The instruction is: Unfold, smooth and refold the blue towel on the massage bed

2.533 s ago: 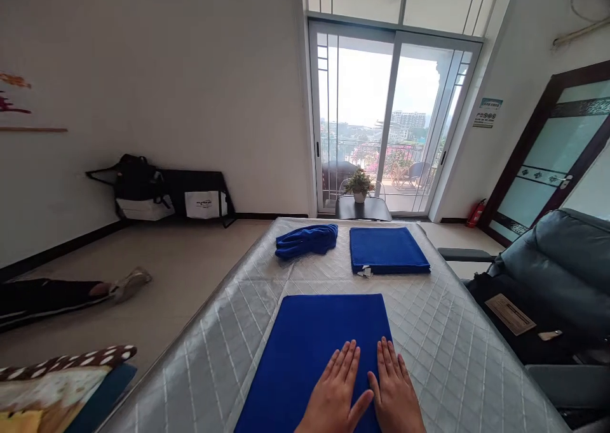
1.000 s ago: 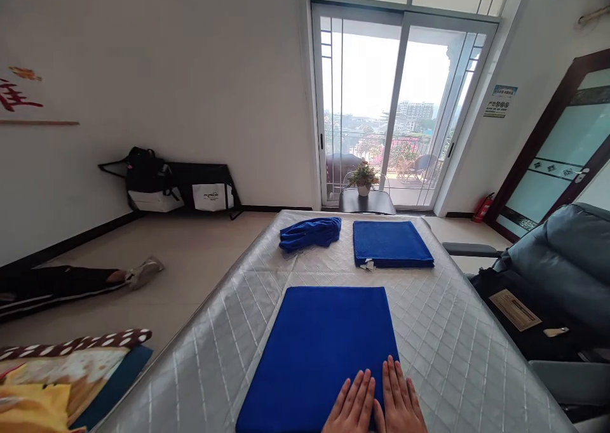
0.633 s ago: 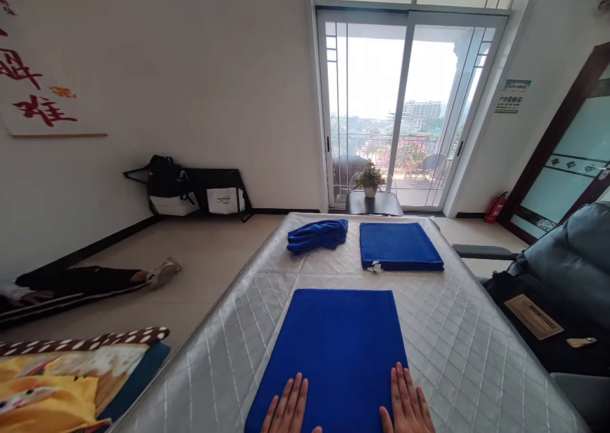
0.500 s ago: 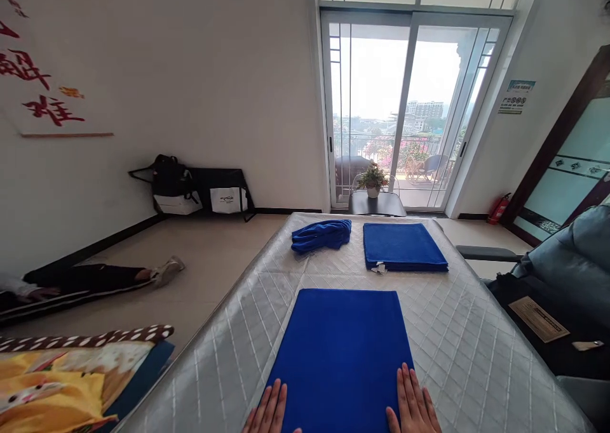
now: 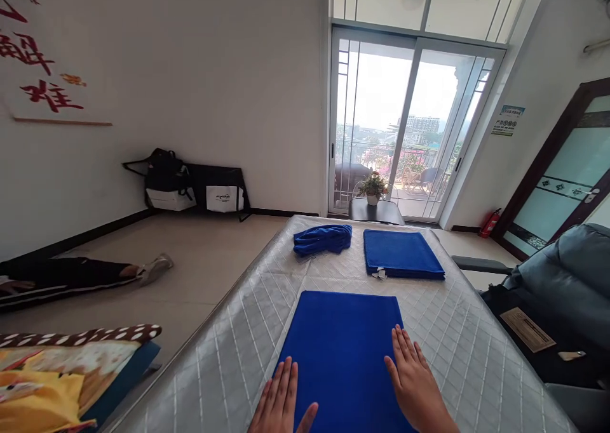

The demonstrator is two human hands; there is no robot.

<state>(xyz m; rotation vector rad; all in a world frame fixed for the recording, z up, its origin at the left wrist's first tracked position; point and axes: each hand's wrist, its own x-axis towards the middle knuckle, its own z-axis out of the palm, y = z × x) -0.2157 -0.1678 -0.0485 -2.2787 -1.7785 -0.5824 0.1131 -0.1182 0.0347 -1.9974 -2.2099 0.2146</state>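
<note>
A flat blue cloth (image 5: 347,357) lies on the silver quilted table cover (image 5: 238,357) in front of me. My left hand (image 5: 281,398) rests flat on the cloth's left edge, fingers stretched out and thumb apart. On its right edge lies my right hand (image 5: 410,369), also flat with the fingers extended. Farther back is a stack of folded blue cloths (image 5: 403,253) with white tags at its front edge. To the left of that stack sits a crumpled, bunched blue cloth (image 5: 323,239).
A chair with a potted plant (image 5: 373,188) stands beyond the far table edge. To the right is a dark padded armchair (image 5: 567,280) holding a brown card (image 5: 527,329). On the left are a person's outstretched leg (image 5: 95,274) and patterned bedding (image 5: 95,369).
Both hands have slid forward along the cloth's sides, the right one farther. The view has tilted up and shifted slightly. The cloths stay in place.
</note>
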